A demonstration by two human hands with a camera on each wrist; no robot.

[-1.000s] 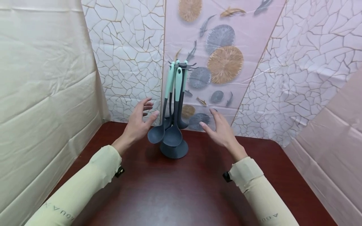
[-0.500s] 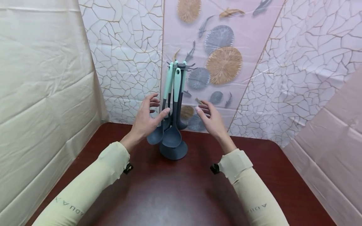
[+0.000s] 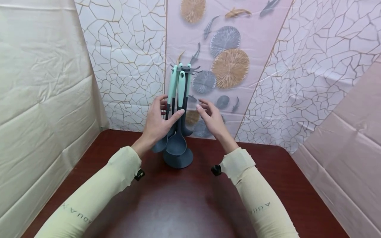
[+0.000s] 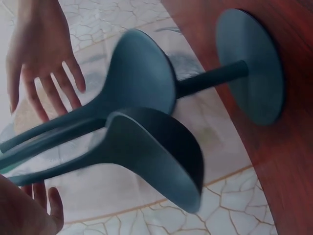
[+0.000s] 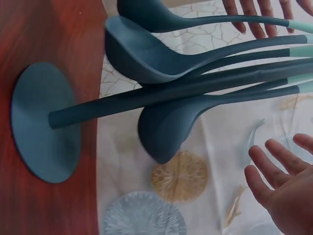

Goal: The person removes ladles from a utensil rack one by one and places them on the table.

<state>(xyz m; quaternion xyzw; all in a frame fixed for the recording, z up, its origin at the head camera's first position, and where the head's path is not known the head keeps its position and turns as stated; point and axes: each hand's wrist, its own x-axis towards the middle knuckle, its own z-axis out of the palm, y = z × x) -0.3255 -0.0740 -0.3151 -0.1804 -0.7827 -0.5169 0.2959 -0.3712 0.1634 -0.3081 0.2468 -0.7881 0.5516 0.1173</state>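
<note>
At twelve o'clock, toward the back of the red-brown table [image 3: 178, 201], a dark stand [image 3: 182, 162] bears hanging mint-handled ladles [image 3: 176, 144], with my left hand [image 3: 156, 125] at nine o'clock spread wide around them, whether touching I cannot tell, and my right hand [image 3: 215, 121] at three, loosely wide and apart.

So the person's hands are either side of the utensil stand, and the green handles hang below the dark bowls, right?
Not quite: the head view shows the green handles above the dark bowls, not below. The left hand and right hand are indeed on either side of the utensil stand.
</note>
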